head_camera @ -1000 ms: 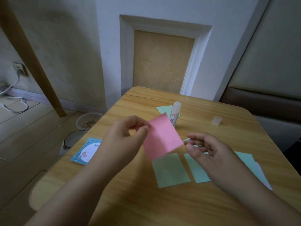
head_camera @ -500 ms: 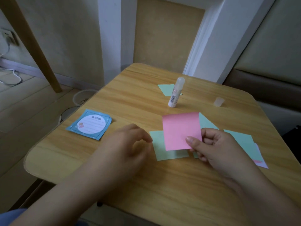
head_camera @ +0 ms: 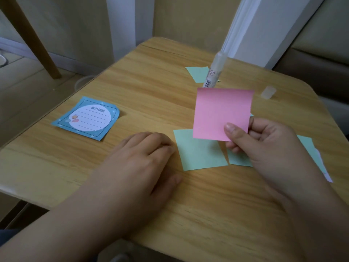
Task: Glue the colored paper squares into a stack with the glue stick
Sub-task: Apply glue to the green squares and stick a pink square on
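Note:
My right hand [head_camera: 268, 146] pinches the lower right corner of a pink paper square [head_camera: 221, 112] and holds it upright above the table. Under it a green paper square [head_camera: 200, 154] lies flat, with a second green square [head_camera: 238, 159] partly hidden by my right hand. My left hand [head_camera: 139, 163] rests on the wooden table just left of the green square, fingers loosely curled, holding nothing. The glue stick [head_camera: 214, 70] stands uncapped behind the pink square, on another green square [head_camera: 197, 73].
The glue stick's clear cap [head_camera: 268, 92] lies at the right rear of the table [head_camera: 151, 87]. A blue notepad [head_camera: 88, 118] sits at the left. More green and pale paper [head_camera: 309, 148] pokes out behind my right wrist. Table edges run close on the left and front.
The pink square passed from my left hand to my right hand, which now holds it higher and more upright. My left hand dropped onto the table. The view tilted downward.

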The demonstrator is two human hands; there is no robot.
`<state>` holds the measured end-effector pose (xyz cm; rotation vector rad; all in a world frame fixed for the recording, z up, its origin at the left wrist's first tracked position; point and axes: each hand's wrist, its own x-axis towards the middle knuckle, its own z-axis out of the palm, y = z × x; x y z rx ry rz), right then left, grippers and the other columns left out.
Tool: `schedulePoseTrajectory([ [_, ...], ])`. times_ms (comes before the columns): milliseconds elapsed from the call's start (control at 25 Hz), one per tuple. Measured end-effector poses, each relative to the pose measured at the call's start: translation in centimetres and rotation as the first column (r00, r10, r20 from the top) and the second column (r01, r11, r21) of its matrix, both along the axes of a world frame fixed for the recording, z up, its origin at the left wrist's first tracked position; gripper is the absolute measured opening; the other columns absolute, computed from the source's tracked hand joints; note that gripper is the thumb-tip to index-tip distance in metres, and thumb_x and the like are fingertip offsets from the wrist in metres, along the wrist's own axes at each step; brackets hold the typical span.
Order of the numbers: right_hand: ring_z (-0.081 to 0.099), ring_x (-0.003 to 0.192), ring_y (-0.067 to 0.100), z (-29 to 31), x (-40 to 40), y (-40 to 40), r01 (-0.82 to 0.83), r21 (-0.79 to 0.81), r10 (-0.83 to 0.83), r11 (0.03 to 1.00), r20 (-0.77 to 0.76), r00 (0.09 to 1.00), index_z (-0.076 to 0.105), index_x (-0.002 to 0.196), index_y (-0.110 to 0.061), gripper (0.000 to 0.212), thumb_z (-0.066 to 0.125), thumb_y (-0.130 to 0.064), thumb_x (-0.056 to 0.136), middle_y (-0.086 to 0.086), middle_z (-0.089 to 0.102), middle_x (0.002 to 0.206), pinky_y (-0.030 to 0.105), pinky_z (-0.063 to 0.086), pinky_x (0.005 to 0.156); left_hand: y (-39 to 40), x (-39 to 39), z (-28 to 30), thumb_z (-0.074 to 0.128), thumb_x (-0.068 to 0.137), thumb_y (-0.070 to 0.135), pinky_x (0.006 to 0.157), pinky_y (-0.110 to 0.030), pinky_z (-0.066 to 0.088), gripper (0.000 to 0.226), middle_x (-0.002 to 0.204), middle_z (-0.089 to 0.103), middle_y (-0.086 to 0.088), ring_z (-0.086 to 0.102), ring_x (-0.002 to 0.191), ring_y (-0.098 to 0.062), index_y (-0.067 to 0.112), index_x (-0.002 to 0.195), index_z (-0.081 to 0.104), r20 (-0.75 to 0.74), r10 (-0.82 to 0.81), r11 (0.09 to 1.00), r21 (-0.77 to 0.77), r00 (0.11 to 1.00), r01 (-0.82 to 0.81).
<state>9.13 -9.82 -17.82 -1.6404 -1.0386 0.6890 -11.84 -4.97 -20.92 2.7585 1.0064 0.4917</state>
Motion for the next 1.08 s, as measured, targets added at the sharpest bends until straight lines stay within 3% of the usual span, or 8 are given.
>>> schedulePoseTrajectory([
  [280, 0.054, 0.061, 0.013, 0.2, -0.5, 0.0, -0.059, -0.013, 0.055, 0.998, -0.178, 0.982, 0.068, 0.074, -0.011, 0.027, 0.066, -0.035, 0.061, -0.001, 0.061, 0.053, 0.036, 0.048, 0.078, -0.1, -0.1, -0.2, 0.045, 0.083, 0.046, 0.092, -0.033, 0.037, 0.046, 0.11, 0.063, 0.004, 0.058, 0.102, -0.02, 0.015, 0.106, 0.069, 0.014, -0.012, 1.0, 0.007, 1.0, 0.012],
  [480, 0.053, 0.068, 0.021, 0.3, 0.6, -1.2, -0.007, -0.058, -0.003, 0.998, -0.172, 0.985, 0.068, 0.07, -0.012, 0.022, 0.066, -0.033, 0.062, -0.002, 0.06, 0.052, 0.031, 0.044, 0.074, -0.5, -0.5, -0.4, 0.045, 0.085, 0.045, 0.093, -0.041, 0.048, 0.047, 0.114, 0.062, 0.001, 0.059, 0.106, -0.022, 0.015, 0.111, 0.069, 0.023, -0.048, 0.999, 0.013, 0.999, 0.048],
  [560, 0.053, 0.06, 0.013, 0.3, 1.1, -1.6, 0.031, -0.039, -0.038, 0.999, -0.188, 0.981, 0.07, 0.068, -0.013, 0.021, 0.067, -0.032, 0.062, -0.001, 0.059, 0.05, 0.033, 0.045, 0.077, -0.6, -0.5, -0.4, 0.044, 0.086, 0.045, 0.093, -0.041, 0.047, 0.047, 0.115, 0.063, 0.001, 0.059, 0.108, -0.022, 0.016, 0.113, 0.069, 0.025, -0.058, 0.998, 0.012, 0.998, 0.058],
  [600, 0.052, 0.054, 0.007, 0.4, 1.3, -1.8, 0.052, -0.024, -0.055, 0.998, -0.196, 0.979, 0.07, 0.069, -0.013, 0.02, 0.067, -0.031, 0.062, -0.001, 0.059, 0.05, 0.032, 0.047, 0.075, -0.7, -0.6, -0.4, 0.043, 0.086, 0.046, 0.093, -0.041, 0.046, 0.048, 0.116, 0.063, 0.001, 0.058, 0.11, -0.022, 0.016, 0.113, 0.069, 0.029, -0.061, 0.998, 0.017, 0.998, 0.06],
  [680, 0.046, 0.045, 0.003, 0.6, 1.0, -2.0, 0.055, -0.015, -0.057, 0.998, -0.193, 0.98, 0.068, 0.067, -0.013, 0.017, 0.067, -0.03, 0.062, 0.0, 0.058, 0.048, 0.021, 0.048, 0.056, -0.7, -0.6, -0.5, 0.042, 0.086, 0.046, 0.095, -0.042, 0.045, 0.049, 0.118, 0.063, 0.001, 0.058, 0.113, -0.023, 0.016, 0.115, 0.069, 0.029, -0.062, 0.998, 0.021, 0.998, 0.061],
  [760, 0.04, 0.04, 0.002, 0.8, 0.3, -2.1, -0.001, -0.049, -0.007, 0.999, -0.168, 0.986, 0.066, 0.063, -0.013, 0.018, 0.068, -0.031, 0.061, 0.002, 0.059, 0.048, 0.013, 0.035, 0.038, -0.8, -0.6, -0.7, 0.042, 0.085, 0.045, 0.096, -0.045, 0.047, 0.05, 0.119, 0.065, 0.0, 0.059, 0.113, -0.024, 0.014, 0.114, 0.069, 0.04, -0.055, 0.997, 0.049, 0.998, 0.053],
  [960, 0.036, 0.039, 0.005, 0.2, -0.9, -2.3, -0.094, -0.146, 0.087, 0.985, -0.05, 0.995, 0.068, 0.062, -0.015, 0.03, 0.068, -0.044, 0.055, 0.001, 0.063, 0.05, 0.012, 0.031, 0.038, -1.4, -1.0, -0.6, 0.05, 0.087, 0.037, 0.078, -0.037, 0.053, 0.037, 0.105, 0.066, -0.002, 0.063, 0.096, -0.022, 0.01, 0.098, 0.072, 0.135, -0.094, 0.995, 0.036, 0.986, 0.09],
  [1080, 0.041, 0.036, 0.001, -0.1, -1.4, -2.5, -0.101, -0.128, 0.1, 0.987, -0.01, 0.995, 0.069, 0.06, -0.022, 0.023, 0.067, -0.045, 0.057, -0.001, 0.065, 0.05, 0.008, 0.032, 0.041, -1.4, -1.4, -0.7, 0.054, 0.086, 0.037, 0.077, -0.036, 0.05, 0.035, 0.105, 0.064, -0.001, 0.062, 0.094, -0.02, 0.01, 0.101, 0.071, 0.148, -0.137, 0.99, 0.053, 0.979, 0.131],
])
